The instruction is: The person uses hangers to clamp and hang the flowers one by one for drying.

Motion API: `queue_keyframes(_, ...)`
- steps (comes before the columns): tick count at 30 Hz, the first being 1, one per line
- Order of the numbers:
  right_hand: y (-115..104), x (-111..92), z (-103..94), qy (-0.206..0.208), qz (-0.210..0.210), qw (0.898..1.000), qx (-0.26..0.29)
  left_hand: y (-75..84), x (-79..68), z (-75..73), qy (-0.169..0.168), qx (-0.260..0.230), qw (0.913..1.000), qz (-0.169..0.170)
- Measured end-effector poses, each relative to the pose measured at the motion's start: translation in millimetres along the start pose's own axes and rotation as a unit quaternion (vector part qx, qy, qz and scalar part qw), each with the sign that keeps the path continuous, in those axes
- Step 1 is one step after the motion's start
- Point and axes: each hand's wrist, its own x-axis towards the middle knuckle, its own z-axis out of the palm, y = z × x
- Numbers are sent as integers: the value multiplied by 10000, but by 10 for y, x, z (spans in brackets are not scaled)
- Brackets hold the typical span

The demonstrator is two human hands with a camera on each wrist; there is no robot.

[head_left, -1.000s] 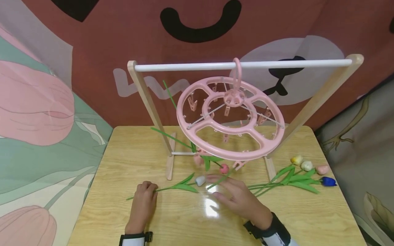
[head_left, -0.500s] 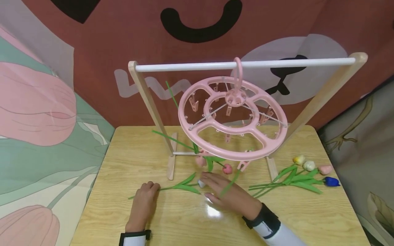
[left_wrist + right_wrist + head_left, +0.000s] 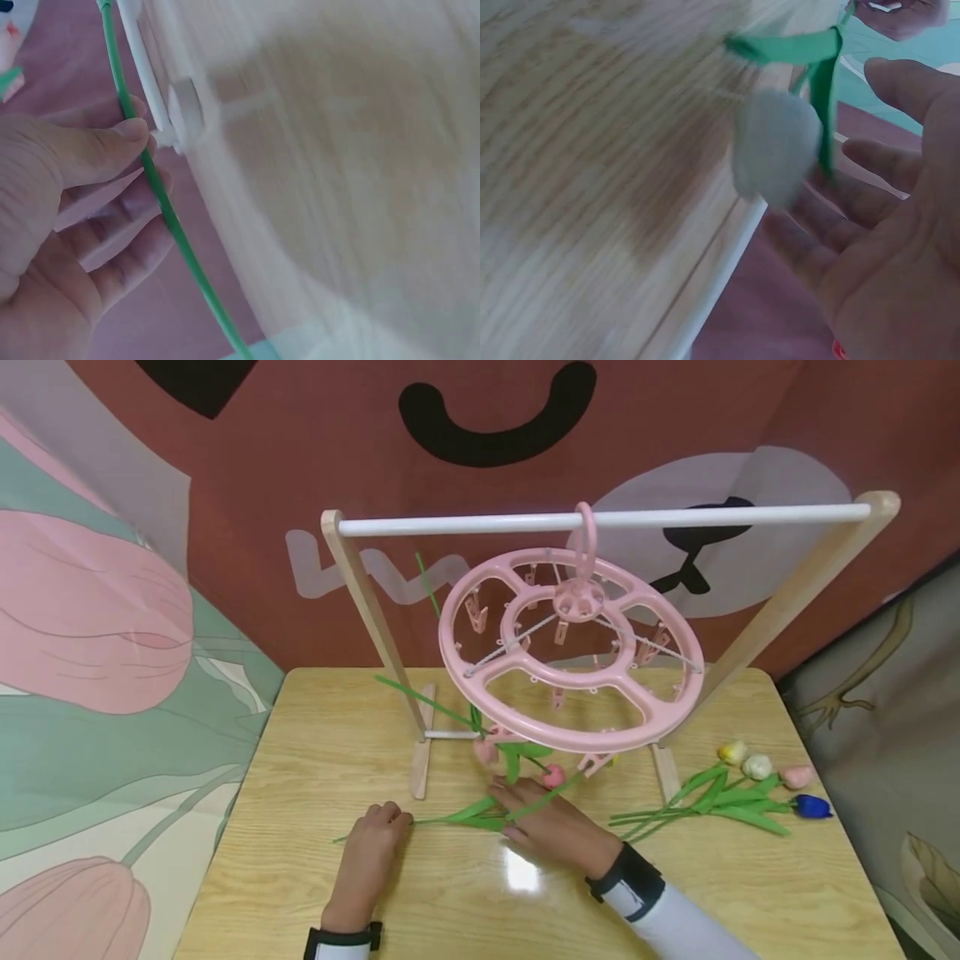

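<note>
Between thumb and fingers, my left hand pinches the green stem of an artificial tulip. The tulip's white blossom is hidden behind my right hand in the head view. In the right wrist view my right hand has its thumb and fingers spread apart, with the fingers right by the blossom. Green leaves stretch between both hands. A pink round clip hanger hangs over the table beyond them, and a green stem from its front clip crosses over my right hand in the head view.
A wooden rack with a white bar carries the hanger. Pink tulips hang from clips at its front left. Several loose tulips, one with a blue blossom, lie on the table at right.
My right hand has moved left over the white blossom, now covering it in the head view. My left hand has shifted slightly right with the stem. The hanging front stem has swung a little.
</note>
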Motion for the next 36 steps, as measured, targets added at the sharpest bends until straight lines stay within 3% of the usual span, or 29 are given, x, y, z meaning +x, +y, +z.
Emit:
queue_keyframes(6, 44, -37, 60, 29, 67, 9991, 419, 177, 72, -23, 151, 8, 9991, 387)
queue_keyframes(13, 140, -209, 65, 108, 240, 9994, 227, 347, 148, -28, 326, -43, 9970, 707)
queue_keyframes(18, 185, -335, 27, 90, 620, 9960, 635, 460, 196, -36, 640, -124, 9957, 665)
queue_keyframes(22, 242, -463, -5, 317, 1057, 9866, 1199, 596, 227, -58, 1060, -878, 9886, 618)
queue_keyframes(25, 293, -548, -32, 607, 1247, 9761, 1670, 724, 242, -43, 849, -2020, 9734, 675)
queue_keyframes(27, 320, -592, -51, 743, 1284, 9682, 2017, 804, 256, -5, 411, -2909, 9543, 555)
queue_keyframes(28, 328, -610, -60, 784, 1285, 9645, 2168, 840, 268, 21, 147, -3387, 9399, 405)
queue_keyframes(30, 330, -639, -79, 857, 1301, 9578, 2415, 906, 296, 81, -282, -4328, 9010, 37)
queue_keyframes(33, 310, -671, -103, 968, 1331, 9519, 2586, 1004, 359, 169, -695, -5738, 8143, -526)
queue_keyframes(35, 286, -687, -123, 1062, 1362, 9487, 2648, 1078, 403, 218, -783, -6506, 7520, -714)
queue_keyframes(36, 273, -692, -131, 1113, 1368, 9476, 2662, 1119, 423, 235, -798, -6791, 7257, -762)
